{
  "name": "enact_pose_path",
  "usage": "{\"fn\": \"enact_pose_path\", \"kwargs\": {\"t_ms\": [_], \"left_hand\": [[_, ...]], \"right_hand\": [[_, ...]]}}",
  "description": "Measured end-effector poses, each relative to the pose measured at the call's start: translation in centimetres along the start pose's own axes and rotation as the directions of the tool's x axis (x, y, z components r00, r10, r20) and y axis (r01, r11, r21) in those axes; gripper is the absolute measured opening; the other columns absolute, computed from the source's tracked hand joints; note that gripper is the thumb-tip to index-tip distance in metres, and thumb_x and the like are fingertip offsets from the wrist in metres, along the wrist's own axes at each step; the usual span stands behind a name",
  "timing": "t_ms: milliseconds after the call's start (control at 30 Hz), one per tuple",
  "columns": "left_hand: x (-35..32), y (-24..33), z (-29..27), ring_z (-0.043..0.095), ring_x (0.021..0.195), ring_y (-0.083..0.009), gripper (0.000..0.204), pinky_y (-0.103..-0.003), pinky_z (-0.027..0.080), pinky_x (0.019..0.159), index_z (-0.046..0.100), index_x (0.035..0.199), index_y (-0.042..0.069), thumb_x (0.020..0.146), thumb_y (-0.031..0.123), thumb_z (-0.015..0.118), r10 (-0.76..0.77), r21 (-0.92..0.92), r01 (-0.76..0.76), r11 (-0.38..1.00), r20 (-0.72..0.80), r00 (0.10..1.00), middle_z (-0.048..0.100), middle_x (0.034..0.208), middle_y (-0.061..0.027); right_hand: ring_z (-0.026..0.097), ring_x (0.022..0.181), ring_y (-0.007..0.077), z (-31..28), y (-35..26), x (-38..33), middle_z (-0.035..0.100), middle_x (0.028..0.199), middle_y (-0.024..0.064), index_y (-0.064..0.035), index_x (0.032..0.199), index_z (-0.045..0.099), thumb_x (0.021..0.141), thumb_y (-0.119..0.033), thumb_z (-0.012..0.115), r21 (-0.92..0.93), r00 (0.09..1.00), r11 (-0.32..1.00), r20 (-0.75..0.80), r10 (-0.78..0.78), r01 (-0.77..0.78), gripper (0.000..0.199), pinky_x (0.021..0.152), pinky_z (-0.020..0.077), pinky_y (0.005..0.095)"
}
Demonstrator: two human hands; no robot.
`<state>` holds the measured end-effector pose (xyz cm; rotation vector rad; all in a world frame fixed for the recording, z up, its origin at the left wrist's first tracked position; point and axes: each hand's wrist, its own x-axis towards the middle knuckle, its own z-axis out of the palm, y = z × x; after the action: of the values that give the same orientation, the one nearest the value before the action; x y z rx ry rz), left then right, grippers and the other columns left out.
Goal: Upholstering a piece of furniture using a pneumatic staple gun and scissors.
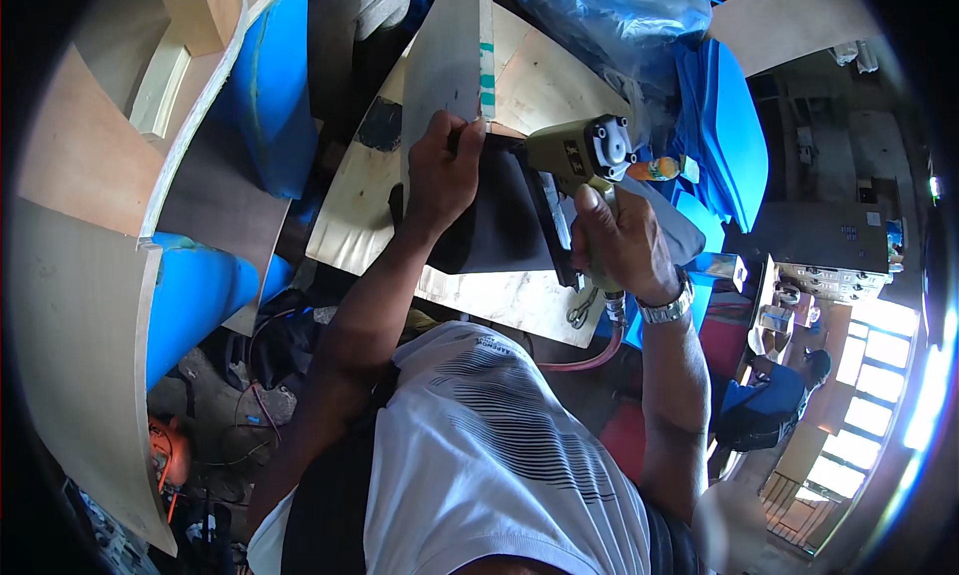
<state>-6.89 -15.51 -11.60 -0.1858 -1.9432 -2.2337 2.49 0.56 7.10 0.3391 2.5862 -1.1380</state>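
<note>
Over the tabletop [489, 300], the pale board [440, 70] was found pinched between the fingers of the left hand [447, 170], the nail gun [567, 149] was encircled by those of the right hand [631, 247], and positioning was judged done, fastening unfinished.

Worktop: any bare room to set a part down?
Front strip of worktop, between dark piece and shirt; left patch, beside left forearm; far patch, between panel and plastic bag. Crowded: around scissors, nail gun, right hand.
</note>
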Motion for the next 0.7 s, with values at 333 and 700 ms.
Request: {"fn": "enact_pose_path", "kwargs": {"t_ms": [333,700], "left_hand": [[0.5,-2.3,-0.2,0.060,0.059,-0.0233,0.025,-0.038,0.047,0.058,0.058,0.090,0.003,0.106,0.020,0.065,0.135,0.031,-0.135,0.990,-0.010,0.991,0.062,0.068,-0.0126],[1.6,-2.4,-1.2,0.054,0.065,-0.0163,0.035,-0.036,0.046,0.064,0.062,0.088,0.000,0.108,0.029,0.062,0.043,-0.069,-0.035,0.997,0.118,0.992,0.058,0.069,-0.0112]], "right_hand": [[0.064,0.049,0.0134,0.6,1.1,-0.1,0.063,0.059,0.0040,0.0016,0.109,0.062,0.105,-0.054,0.064,0.057,0.996,0.998,-0.084,-0.015,0.020,0.056,0.049,0.0494,0.0303],[0.068,0.058,0.0170,-1.9,-0.3,0.6,0.068,0.061,0.0059,-0.0038,0.067,0.068,0.104,-0.072,0.046,-0.181,0.981,0.965,0.077,-0.176,0.188,0.080,0.060,0.0535,0.0323]]}}
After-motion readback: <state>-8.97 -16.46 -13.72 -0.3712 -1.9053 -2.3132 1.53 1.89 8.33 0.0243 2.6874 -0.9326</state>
